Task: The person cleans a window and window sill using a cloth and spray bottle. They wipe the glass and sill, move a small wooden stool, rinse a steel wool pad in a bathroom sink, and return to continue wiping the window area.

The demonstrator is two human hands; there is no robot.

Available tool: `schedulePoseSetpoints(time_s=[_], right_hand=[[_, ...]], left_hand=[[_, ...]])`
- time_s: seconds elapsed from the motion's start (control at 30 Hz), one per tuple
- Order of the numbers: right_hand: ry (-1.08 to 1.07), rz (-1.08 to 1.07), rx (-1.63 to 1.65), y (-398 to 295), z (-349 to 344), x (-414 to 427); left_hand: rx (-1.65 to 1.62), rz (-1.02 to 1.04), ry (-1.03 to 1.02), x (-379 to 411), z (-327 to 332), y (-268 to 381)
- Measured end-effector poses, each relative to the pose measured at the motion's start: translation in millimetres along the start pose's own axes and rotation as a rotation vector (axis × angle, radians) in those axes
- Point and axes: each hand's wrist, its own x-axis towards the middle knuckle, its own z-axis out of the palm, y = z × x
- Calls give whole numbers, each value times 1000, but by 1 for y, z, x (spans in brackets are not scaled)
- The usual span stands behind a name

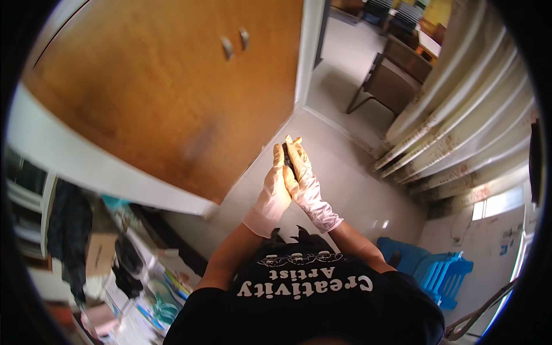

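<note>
Both of my hands wear pale yellow-and-pink rubber gloves and meet in front of my chest. Between them is a small dark object [287, 157] with a rough-looking surface, possibly a scrub pad; the fingers hide most of it. My left hand [274, 187] presses on it from the left, with the thumb side up. My right hand [305, 177] lies along its other side, fingers stretched forward.
A wooden cabinet [164, 86] with two metal handles stands at the left front. Beyond a doorway is a brown chair [394, 77]. Long curtains [457, 116] hang at the right, above blue plastic furniture [431, 267]. A cardboard box [101, 254] and clutter lie at lower left.
</note>
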Motion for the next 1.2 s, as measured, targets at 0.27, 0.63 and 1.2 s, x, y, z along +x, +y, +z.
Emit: schedulePoseSetpoints(time_s=[0.27,0.63,1.2], right_hand=[[594,942,1638,117,-137,8],[157,485,774,85,-179,70],[615,-122,-828,232,-402,26]], left_hand=[[604,-236,89,43,97,-98],[298,-236,106,75,71,-86],[110,-156,168,87,78,-182]])
